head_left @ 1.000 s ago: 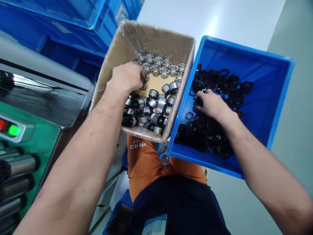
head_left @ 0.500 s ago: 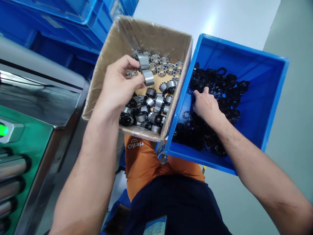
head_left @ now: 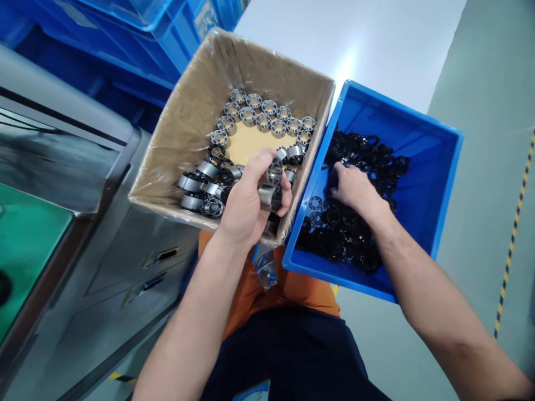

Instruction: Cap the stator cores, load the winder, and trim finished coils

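My left hand [head_left: 246,203] is closed round two silver metal cylinders [head_left: 271,186], held over the near right corner of a plastic-lined cardboard box [head_left: 188,122]. The box holds several more silver cylinders [head_left: 263,114], some upright in rows at the back, some lying loose at the front. My right hand [head_left: 355,186] reaches into a blue plastic bin [head_left: 438,167] and rests palm down on a heap of black rings [head_left: 346,234]. Its fingertips are curled into the rings, and what they grip is hidden.
A grey metal machine housing [head_left: 96,234] with a green panel [head_left: 25,239] stands to the left. Blue crates [head_left: 137,28] are stacked behind the box. A white surface [head_left: 355,39] lies beyond, and grey floor with a yellow-black stripe [head_left: 514,239] to the right.
My left hand picked two silver cylinders from the back of the box, lifted them, and drew them toward the near right corner. My right hand stayed among the black rings.
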Motion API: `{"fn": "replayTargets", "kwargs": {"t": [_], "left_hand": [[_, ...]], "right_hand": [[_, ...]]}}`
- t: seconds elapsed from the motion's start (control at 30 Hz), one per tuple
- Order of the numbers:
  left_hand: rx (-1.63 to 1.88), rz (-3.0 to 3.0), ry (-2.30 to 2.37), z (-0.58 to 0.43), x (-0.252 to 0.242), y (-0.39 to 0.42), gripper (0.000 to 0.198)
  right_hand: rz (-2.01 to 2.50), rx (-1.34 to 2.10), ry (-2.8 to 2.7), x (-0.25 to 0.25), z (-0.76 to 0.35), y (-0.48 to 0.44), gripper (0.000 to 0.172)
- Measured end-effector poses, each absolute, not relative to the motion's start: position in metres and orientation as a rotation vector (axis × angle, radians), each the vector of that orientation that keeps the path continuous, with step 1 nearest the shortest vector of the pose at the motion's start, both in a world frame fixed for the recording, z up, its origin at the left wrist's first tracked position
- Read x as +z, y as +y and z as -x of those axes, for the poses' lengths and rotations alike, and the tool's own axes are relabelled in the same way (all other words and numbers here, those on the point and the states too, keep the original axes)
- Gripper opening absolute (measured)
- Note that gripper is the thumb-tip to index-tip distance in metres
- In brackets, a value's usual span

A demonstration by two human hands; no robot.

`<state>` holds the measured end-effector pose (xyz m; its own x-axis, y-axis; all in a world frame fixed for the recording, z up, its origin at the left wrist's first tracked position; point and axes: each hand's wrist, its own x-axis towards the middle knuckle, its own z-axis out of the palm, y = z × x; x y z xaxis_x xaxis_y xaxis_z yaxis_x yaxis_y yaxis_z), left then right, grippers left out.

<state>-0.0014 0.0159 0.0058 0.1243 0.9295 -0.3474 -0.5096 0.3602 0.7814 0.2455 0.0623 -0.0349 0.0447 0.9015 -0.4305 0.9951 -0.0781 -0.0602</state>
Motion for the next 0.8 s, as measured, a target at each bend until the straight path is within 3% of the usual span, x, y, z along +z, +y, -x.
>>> {"fn": "replayTargets", "kwargs": {"t": [0.1, 0.2, 0.33, 0.47, 0.57, 0.8], "left_hand": [[1.156, -0.624, 0.904, 0.0, 0.005, 0.014, 0.052], [1.174, -0.716, 0.866, -0.004, 0.006, 0.009, 0.062], [1.204, -0.803, 0.8, -0.005, 0.005, -0.001, 0.056], [1.243, -0.898, 0.767, -0.002, 0.001, -0.01, 0.047], [1.267, -0.945, 0.782, 0.001, -0.004, -0.012, 0.044], [1.239, -1.047, 0.687, 0.007, -0.015, -0.006, 0.046]], "right_hand": [[-2.168, -0.629, 2.055, -0.011, -0.266, 0.063, 0.04], [-2.282, -1.144, 2.448, 0.016, -0.27, 0.052, 0.038], [-2.09, -1.682, 2.906, 0.036, -0.233, 0.023, 0.05], [-1.788, -2.092, 3.005, 0.032, -0.196, 0.002, 0.046], [-1.766, -2.146, 3.031, 0.027, -0.19, -0.002, 0.045], [-1.792, -1.917, 3.071, 0.028, -0.199, -0.001, 0.046]]}}
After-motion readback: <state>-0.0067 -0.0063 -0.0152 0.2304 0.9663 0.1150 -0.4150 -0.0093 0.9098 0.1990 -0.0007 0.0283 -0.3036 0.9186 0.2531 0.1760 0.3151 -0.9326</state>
